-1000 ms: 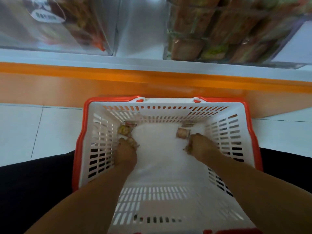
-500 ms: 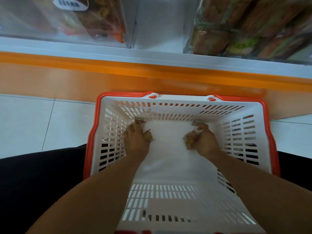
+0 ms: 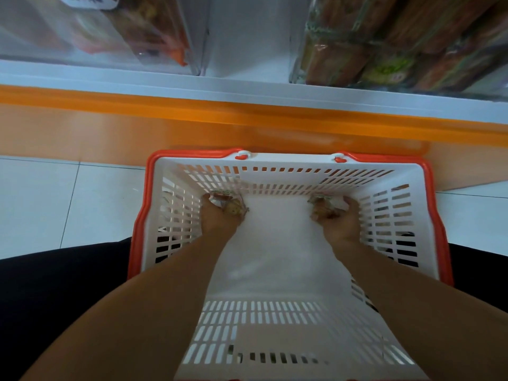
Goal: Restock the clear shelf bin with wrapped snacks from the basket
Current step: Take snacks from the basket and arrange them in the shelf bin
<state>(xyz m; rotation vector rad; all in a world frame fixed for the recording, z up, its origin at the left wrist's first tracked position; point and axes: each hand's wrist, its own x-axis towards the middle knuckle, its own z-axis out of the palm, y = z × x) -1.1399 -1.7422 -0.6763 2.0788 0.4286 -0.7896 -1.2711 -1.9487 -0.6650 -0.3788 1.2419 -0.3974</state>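
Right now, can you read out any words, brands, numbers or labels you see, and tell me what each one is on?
None can be read.
White label on the left clear bin: dark barcode-like bars, blurred and cut off.
Wrapped packs in the right clear bin: green print, too blurred.
Snack wrappers in the left hand and right hand: print too small.

White slotted plastic basket with orange rim (image 3: 428, 204): on the pale tiled floor (image 3: 55, 204), just near of the orange shelf base (image 3: 137, 133). Inside, at its far end: left hand (image 3: 220, 218) on crinkled wrapped snacks (image 3: 229, 203) at left; right hand (image 3: 339, 224) on a second snack cluster (image 3: 323, 206) at right. Above, on the white shelf (image 3: 247, 86): 2 clear plastic bins, far left (image 3: 110, 37) and far right (image 3: 398, 50), apart.
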